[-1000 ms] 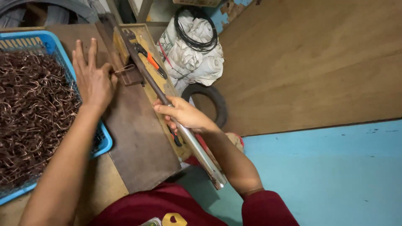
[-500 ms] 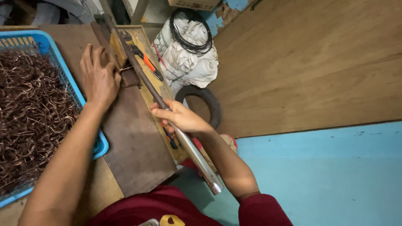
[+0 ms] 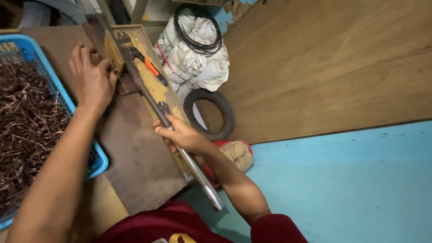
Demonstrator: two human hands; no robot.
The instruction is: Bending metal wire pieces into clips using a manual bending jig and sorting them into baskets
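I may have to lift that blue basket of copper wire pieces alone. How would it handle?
Probably heavy: the blue basket looks heaped with copper wire pieces. Its thin mesh wall may flex. The hooked pieces look tangled, so they would likely shift as one clump.

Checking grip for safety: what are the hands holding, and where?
Right hand grips the long metal lever at mid-length. Left hand lies flat on the board, holding nothing.

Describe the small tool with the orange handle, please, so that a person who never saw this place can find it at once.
Start at the blue basket full of copper wire on the left, then move right across the dark board to the long metal lever that the right hand grips. Just beyond it, on the yellow wooden strip, lies the small tool. It is the only thing there with a bright orange handle.
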